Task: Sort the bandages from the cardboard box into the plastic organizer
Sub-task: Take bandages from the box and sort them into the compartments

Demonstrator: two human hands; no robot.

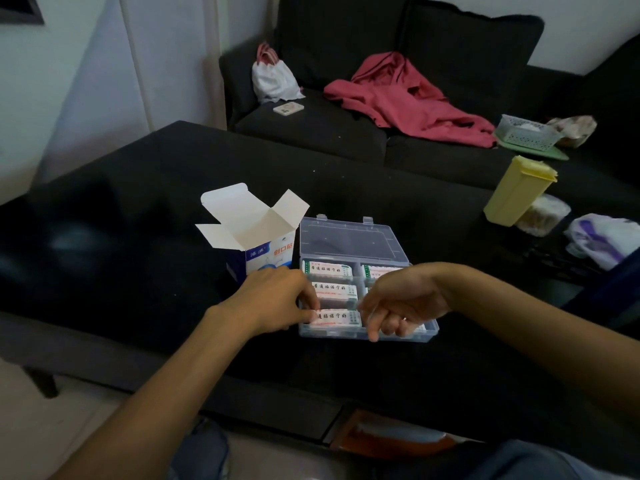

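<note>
A clear plastic organizer [429, 332] lies open on the black table, its lid [349, 242] folded back. Stacks of white bandages fill its compartments; one stack [337, 318] lies in the near left compartment. My left hand [277, 299] touches the left end of that stack with its fingertips at the organizer's left wall. My right hand [398, 303] hovers over the near right compartment with fingers loosely curled downward; whether it holds anything is hidden. The white and blue cardboard box [259, 244] stands open just left of the organizer, behind my left hand.
A yellow plastic container [516, 192] and a plastic bag [606, 237] sit at the table's right. Behind the table is a dark sofa with a red garment [408, 95], a white bag [273, 77] and a small basket [526, 131].
</note>
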